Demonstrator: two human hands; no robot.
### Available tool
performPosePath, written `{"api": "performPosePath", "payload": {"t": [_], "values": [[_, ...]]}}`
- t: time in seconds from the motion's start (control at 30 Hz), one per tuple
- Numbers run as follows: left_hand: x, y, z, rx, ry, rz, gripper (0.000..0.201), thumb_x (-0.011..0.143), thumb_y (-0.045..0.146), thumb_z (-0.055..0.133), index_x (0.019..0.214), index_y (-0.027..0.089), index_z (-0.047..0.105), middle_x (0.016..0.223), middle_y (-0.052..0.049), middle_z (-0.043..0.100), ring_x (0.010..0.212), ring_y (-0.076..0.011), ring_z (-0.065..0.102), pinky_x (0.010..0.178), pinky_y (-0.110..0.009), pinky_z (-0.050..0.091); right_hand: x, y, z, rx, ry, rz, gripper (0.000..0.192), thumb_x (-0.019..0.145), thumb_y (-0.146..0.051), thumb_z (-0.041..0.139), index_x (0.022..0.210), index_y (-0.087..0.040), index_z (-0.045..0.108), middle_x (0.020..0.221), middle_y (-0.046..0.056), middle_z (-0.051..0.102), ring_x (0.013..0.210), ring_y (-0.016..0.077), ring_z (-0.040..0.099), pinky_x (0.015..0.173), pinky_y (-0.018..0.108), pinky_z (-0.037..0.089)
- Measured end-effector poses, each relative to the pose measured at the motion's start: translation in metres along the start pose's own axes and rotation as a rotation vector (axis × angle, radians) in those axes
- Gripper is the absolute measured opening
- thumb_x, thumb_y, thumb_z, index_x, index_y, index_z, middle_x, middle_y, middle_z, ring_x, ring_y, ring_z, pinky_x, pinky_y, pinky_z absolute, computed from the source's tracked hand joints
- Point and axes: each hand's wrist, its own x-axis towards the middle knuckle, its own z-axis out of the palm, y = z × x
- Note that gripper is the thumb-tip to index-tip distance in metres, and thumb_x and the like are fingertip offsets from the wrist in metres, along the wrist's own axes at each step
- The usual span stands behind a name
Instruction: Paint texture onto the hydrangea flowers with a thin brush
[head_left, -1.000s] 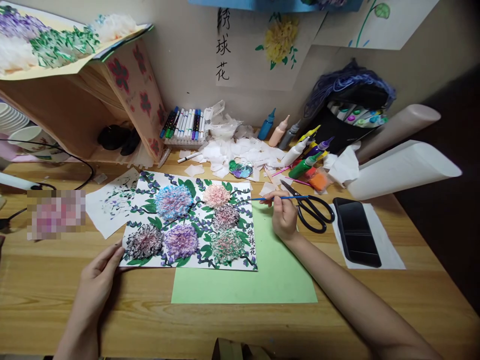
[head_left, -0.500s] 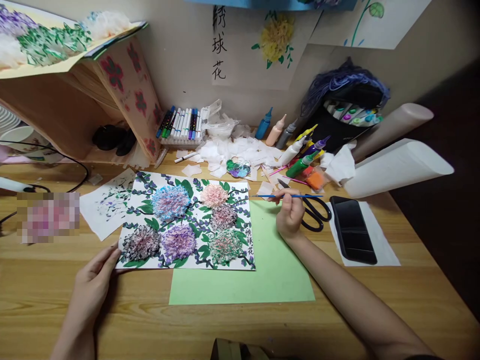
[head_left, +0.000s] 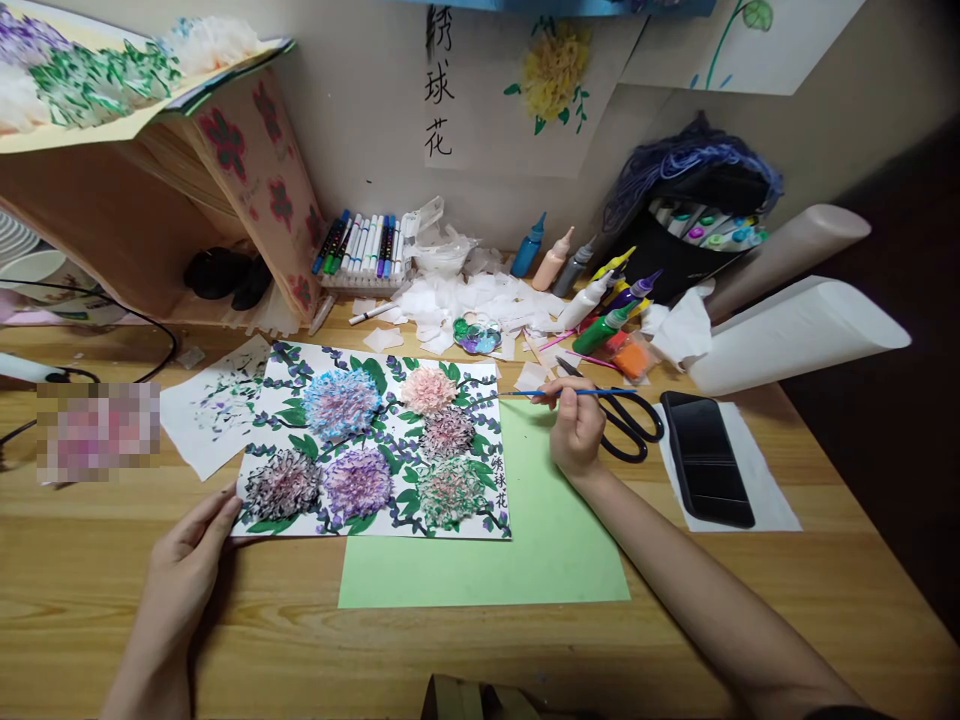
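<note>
Some scissors (head_left: 627, 422) lie partly hidden behind the right hand (head_left: 577, 430) gripping a blue brush (head_left: 527, 393), left hand (head_left: 191, 540) pinching the flower artwork (head_left: 375, 440).

We were in a small arts-and-crafts corner, though we could not tell whether it belonged to a home or a studio. A flower artwork (head_left: 341, 405) lay on the wooden surface (head_left: 262, 640), with marker pens (head_left: 366, 245), nozzle-tipped bottles (head_left: 529, 248), a palette (head_left: 476, 336) and paper scraps (head_left: 450, 300) behind it. Beyond these we saw a wall (head_left: 360, 120) hung with a yellow flower picture (head_left: 555, 75).
</note>
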Motion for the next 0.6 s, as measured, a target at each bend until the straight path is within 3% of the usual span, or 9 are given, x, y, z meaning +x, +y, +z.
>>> {"api": "performPosePath", "payload": {"t": [0.17,0.43,0.6], "values": [[0.001,0.002,0.000,-0.060,-0.022,-0.133,0.065,0.049,0.052,0.064,0.101,0.012,0.067,0.117,-0.012,0.065,0.117,-0.0290,0.054,0.108,-0.039,0.034,0.001,0.001,0.000,-0.008,0.009,0.026,0.023,0.094,-0.021,0.035,0.082,-0.020,0.055,0.078,0.000,0.056,0.062,0.0107,0.059,0.059,0.027,0.047],[0.002,0.000,0.000,-0.073,-0.042,-0.152,0.067,0.049,0.053,0.065,0.102,0.012,0.066,0.118,-0.012,0.065,0.118,-0.0280,0.053,0.109,-0.037,0.033,0.001,0.002,-0.001,-0.009,0.036,0.043,0.024,0.095,-0.024,0.034,0.082,-0.021,0.053,0.078,0.000,0.056,0.062,0.0110,0.058,0.059,0.027,0.047],[0.006,-0.008,-0.002,-0.059,-0.049,-0.141,0.064,0.048,0.055,0.066,0.099,0.015,0.068,0.115,-0.011,0.066,0.117,-0.0290,0.054,0.108,-0.039,0.034,0.016,0.007,0.005,-0.038,0.033,0.036,0.024,0.095,-0.026,0.033,0.089,-0.021,0.056,0.086,0.003,0.058,0.075,0.0144,0.059,0.068,0.030,0.047]]}}
